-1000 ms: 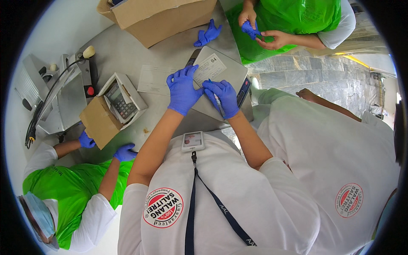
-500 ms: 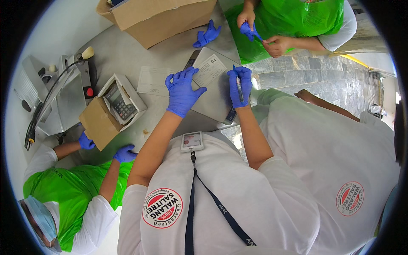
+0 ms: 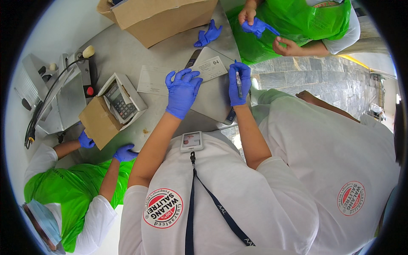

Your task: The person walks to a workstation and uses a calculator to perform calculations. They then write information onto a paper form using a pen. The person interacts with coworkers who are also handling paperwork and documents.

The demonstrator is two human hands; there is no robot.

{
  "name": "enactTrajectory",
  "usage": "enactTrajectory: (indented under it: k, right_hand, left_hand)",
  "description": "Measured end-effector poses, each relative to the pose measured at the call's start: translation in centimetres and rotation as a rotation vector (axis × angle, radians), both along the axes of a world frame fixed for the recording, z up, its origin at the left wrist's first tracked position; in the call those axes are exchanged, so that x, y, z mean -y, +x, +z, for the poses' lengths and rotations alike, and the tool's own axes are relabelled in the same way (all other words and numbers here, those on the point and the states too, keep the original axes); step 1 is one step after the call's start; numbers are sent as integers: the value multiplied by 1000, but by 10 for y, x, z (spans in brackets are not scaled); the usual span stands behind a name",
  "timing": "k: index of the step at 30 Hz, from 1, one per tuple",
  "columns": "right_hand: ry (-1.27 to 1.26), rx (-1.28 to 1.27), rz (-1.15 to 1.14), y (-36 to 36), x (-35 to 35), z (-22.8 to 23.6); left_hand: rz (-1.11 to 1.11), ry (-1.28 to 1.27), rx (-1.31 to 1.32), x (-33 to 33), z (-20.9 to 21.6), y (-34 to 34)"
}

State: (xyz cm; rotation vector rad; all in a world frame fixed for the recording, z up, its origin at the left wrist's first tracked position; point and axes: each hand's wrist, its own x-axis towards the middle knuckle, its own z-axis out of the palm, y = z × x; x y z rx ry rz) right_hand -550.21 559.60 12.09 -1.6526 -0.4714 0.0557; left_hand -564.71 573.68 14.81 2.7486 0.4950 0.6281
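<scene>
My left hand [image 3: 182,94], in a blue glove, has its fingers apart and slightly bent at the near left edge of a printed paper slip [image 3: 209,70]. The slip lies on the flat metal top of a weighing scale [image 3: 214,102]. In my right hand [image 3: 239,87], also gloved in blue, a marker [image 3: 238,80] with a blue tip is gripped upright at the right edge of the scale. A second paper sheet [image 3: 151,80] lies flat on the metal table, left of the scale and partly behind my left hand.
A calculator [image 3: 120,101] sits in an opened box at left, near a metal slicer-like machine [image 3: 70,100]. A cardboard box [image 3: 165,19] and a crumpled blue glove [image 3: 208,34] lie at the back. Co-workers stand left, right and far right; the far one handles a blue glove.
The slip has turned to lie more level. My left thumb has drawn in toward the fingers as that hand lifted a little. The far co-worker has stretched the glove out sideways.
</scene>
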Motion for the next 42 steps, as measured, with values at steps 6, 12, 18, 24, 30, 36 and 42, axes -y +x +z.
enactTrajectory:
  k: [6,12,18,24,30,36,42]
  right_hand:
    - [-72,113,3,-3,-3,-3]
    - [-85,113,11,-2,0,-6]
    - [-73,125,9,-2,-1,-7]
    - [-72,31,-26,-6,4,0]
    - [-111,-53,8,-21,-2,8]
    - [-135,170,180,-43,-11,7]
    - [-92,49,166,-46,-12,4]
  left_hand:
    - [65,-48,69,5,4,10]
    - [77,-93,63,7,6,10]
    - [71,-171,49,11,8,9]
    - [158,-319,-23,18,11,-1]
    - [164,-322,-43,15,5,-4]
    - [165,-340,-65,13,7,-2]
    - [162,-321,-106,10,9,-1]
